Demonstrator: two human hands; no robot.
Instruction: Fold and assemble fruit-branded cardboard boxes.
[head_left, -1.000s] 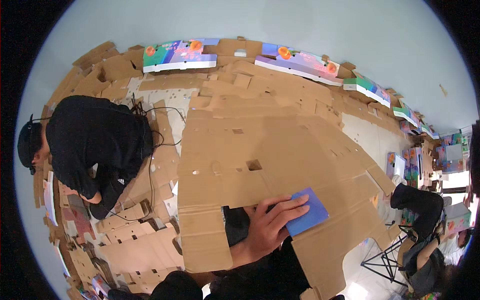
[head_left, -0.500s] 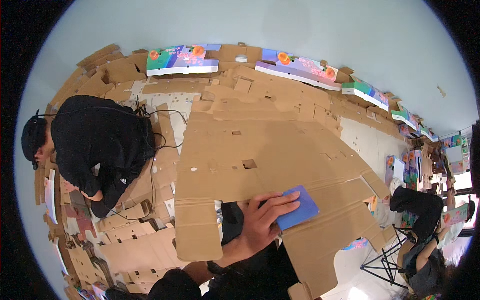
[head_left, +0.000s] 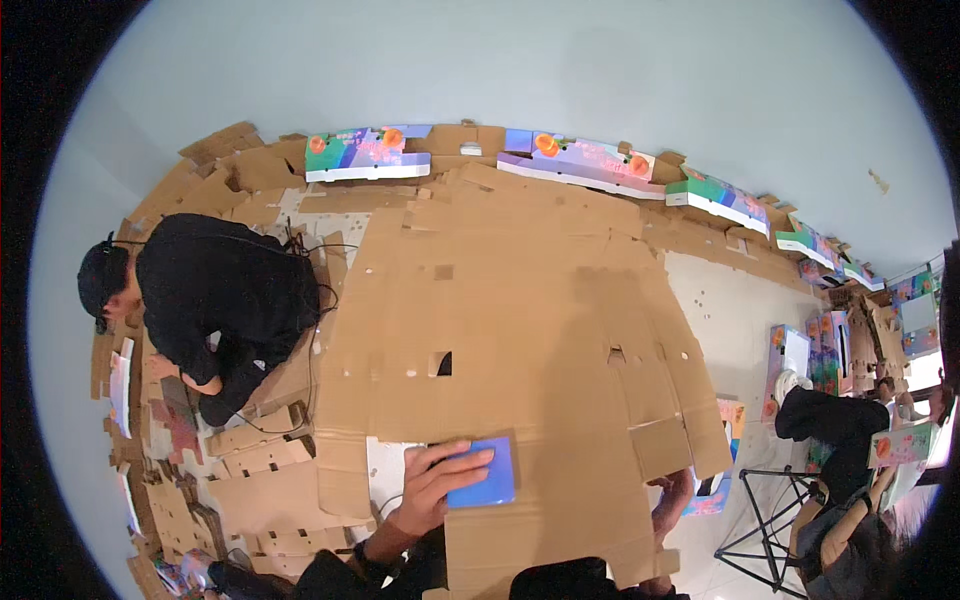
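A large flattened cardboard box, brown side up with small cut-out holes, spreads out before me and covers my lap. At its near left edge, my left hand lays its fingers over a blue-purple square flap and grips there; the thumb is hidden. Whether that flap belongs to the same box I cannot tell. My right hand is at the box's near right edge, closed around the border, its fingertips hidden under the cardboard.
More brown cardboard lies in layers at the left. Beside it a person in black bends forward. Printed cartons line the wall. On the right are a folding stool frame and another person seated with a carton.
The box has turned and its near edge shifted left with my left hand and the blue flap. My right hand has come into sight at the right edge.
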